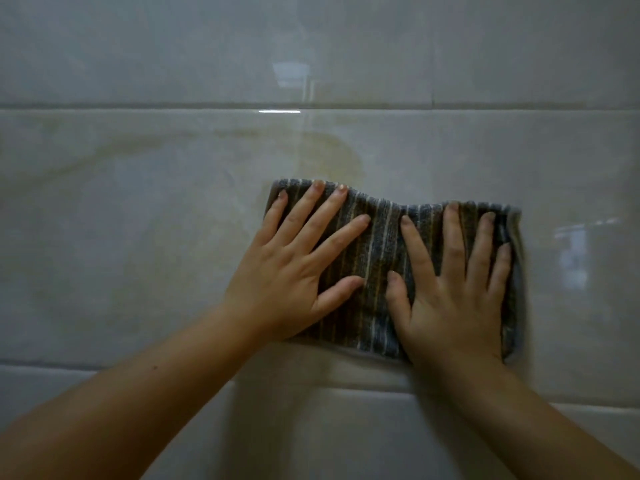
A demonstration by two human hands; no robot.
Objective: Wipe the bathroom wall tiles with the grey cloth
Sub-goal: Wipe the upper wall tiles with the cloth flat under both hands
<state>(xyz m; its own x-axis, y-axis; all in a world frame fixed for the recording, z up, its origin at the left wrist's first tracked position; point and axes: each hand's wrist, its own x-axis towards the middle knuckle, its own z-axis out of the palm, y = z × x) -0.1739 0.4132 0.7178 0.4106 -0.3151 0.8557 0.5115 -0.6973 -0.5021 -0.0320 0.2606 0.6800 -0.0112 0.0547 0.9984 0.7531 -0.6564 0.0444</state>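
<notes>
Head view shows the grey cloth (382, 258), striped and folded, pressed flat against the glossy wall tiles (138, 237) right of centre, toward three o'clock. Left hand (298, 268) lies on its nine o'clock half and right hand (453, 289) on its three o'clock half, both spread flat with fingers splayed toward twelve, thumbs nearly meeting mid-cloth.
</notes>
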